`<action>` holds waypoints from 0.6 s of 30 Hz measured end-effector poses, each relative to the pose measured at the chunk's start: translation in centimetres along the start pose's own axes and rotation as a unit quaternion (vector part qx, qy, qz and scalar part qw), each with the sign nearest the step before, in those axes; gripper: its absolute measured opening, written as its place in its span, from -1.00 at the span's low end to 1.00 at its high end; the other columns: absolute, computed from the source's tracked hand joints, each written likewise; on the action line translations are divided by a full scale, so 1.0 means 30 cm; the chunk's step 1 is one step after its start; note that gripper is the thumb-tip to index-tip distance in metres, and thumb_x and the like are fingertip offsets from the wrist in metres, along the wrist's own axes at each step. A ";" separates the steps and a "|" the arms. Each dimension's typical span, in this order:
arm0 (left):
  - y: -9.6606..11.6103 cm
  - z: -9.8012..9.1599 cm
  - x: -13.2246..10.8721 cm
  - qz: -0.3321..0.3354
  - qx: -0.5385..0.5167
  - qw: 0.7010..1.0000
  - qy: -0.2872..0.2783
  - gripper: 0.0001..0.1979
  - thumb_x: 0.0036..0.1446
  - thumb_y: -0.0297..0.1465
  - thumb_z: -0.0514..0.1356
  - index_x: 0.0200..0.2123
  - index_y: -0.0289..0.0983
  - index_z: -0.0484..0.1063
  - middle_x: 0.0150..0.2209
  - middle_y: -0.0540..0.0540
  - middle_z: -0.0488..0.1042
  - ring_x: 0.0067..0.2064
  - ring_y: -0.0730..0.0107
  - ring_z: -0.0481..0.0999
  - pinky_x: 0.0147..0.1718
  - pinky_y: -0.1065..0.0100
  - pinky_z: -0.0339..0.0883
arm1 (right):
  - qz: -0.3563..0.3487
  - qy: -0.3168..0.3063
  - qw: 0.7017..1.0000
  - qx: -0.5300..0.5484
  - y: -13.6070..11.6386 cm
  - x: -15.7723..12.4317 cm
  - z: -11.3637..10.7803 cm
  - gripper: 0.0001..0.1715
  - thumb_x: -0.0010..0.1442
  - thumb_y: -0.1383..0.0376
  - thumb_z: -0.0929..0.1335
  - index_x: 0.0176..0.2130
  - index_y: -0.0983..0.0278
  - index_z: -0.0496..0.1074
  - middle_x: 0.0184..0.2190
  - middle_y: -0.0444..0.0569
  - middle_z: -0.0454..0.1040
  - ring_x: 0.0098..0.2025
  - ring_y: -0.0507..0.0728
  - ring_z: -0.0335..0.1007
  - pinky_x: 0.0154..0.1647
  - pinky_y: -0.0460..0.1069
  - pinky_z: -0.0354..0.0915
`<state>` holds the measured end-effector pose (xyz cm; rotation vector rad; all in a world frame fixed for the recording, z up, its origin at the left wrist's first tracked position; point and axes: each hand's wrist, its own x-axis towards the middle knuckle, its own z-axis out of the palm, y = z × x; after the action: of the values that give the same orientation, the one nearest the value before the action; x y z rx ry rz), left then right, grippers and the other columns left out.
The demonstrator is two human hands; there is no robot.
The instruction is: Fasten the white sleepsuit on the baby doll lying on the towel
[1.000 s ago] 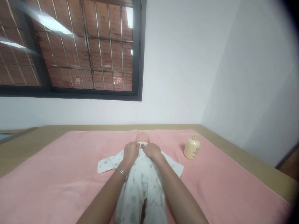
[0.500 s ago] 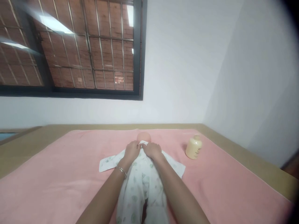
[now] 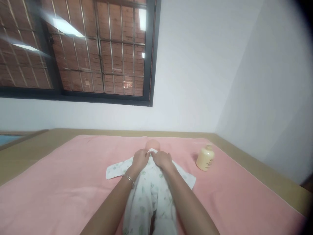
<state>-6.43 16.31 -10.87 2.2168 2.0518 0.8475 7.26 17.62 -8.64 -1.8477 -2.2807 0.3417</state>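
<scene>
A baby doll [image 3: 153,144] lies on a pink blanket [image 3: 61,182], its head pointing away from me. It wears a white romper with a green print [image 3: 149,192], sleeves spread to both sides. My left hand [image 3: 140,159] and my right hand [image 3: 162,159] rest side by side at the romper's collar, just below the doll's head. Both hands have their fingers curled and pinched on the fabric at the neckline. A thin bracelet sits on my left wrist.
A pale yellow lotion bottle [image 3: 205,158] lies on the blanket to the right of the doll. The blanket covers a tan table [image 3: 259,169] set into a white corner. A barred window [image 3: 80,49] with a brick wall behind it is up left.
My hands stay at the collar with only small finger movement. The view has shifted slightly, so everything sits a little further right in the picture.
</scene>
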 end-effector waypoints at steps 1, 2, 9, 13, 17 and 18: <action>-0.005 -0.001 -0.001 -0.019 -0.011 1.000 -0.015 -0.55 0.24 -0.20 -0.14 -0.38 -0.28 0.47 -0.28 -0.17 0.51 -0.24 0.29 0.44 -0.28 0.37 0.17 | -0.008 0.005 1.000 -0.001 0.000 -0.001 -0.001 -0.21 0.26 -0.05 -0.07 -0.11 0.33 0.45 -0.10 0.18 0.45 -0.02 0.29 0.31 0.12 0.25 -0.12; -0.012 -0.001 -0.002 -0.039 -0.020 0.999 -0.031 -0.53 0.24 -0.17 -0.15 -0.36 -0.27 0.47 -0.28 -0.17 0.51 -0.24 0.28 0.45 -0.29 0.36 0.18 | -0.020 0.015 1.000 -0.005 -0.002 -0.005 -0.003 -0.22 0.26 -0.04 -0.07 -0.12 0.33 0.45 -0.12 0.18 0.45 -0.02 0.28 0.31 0.13 0.24 -0.14; -0.011 0.012 -0.007 -0.033 0.016 0.999 -0.019 -0.51 0.27 -0.23 -0.20 -0.33 -0.28 0.47 -0.28 -0.19 0.50 -0.20 0.22 0.44 -0.24 0.30 0.17 | -0.030 0.027 0.999 0.001 0.011 -0.008 0.000 -0.28 0.26 -0.02 -0.04 -0.10 0.35 0.41 -0.12 0.19 0.45 -0.03 0.26 0.32 0.10 0.19 -0.04; 0.016 0.011 -0.008 0.015 0.054 0.998 0.040 -0.65 0.24 -0.32 -0.08 -0.36 -0.30 0.45 -0.28 -0.19 0.48 -0.15 0.23 0.39 -0.16 0.29 0.13 | -0.004 -0.007 1.000 0.020 0.028 0.002 -0.006 -0.21 0.26 -0.06 -0.09 -0.07 0.33 0.40 -0.06 0.17 0.42 0.02 0.26 0.28 0.06 0.16 0.03; -0.001 0.010 -0.009 -0.026 0.023 0.999 0.012 -0.57 0.25 -0.28 -0.13 -0.44 -0.30 0.45 -0.34 -0.16 0.48 -0.23 0.27 0.40 -0.25 0.33 0.15 | -0.054 0.030 0.998 0.014 0.015 -0.016 -0.041 -0.30 0.28 0.02 -0.05 -0.12 0.33 0.44 -0.13 0.16 0.46 -0.04 0.23 0.33 0.06 0.11 0.03; -0.008 0.011 -0.010 -0.039 0.017 0.999 -0.003 -0.53 0.26 -0.25 -0.16 -0.45 -0.30 0.45 -0.36 -0.17 0.48 -0.26 0.27 0.41 -0.27 0.33 0.15 | -0.071 0.038 0.997 0.018 0.011 -0.021 -0.047 -0.32 0.29 0.04 -0.04 -0.14 0.32 0.45 -0.16 0.15 0.47 -0.07 0.22 0.35 0.03 0.08 0.06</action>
<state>-6.51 16.18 -11.34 2.1369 2.1495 0.8041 8.10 17.17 -7.38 -1.6410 -2.3225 0.2851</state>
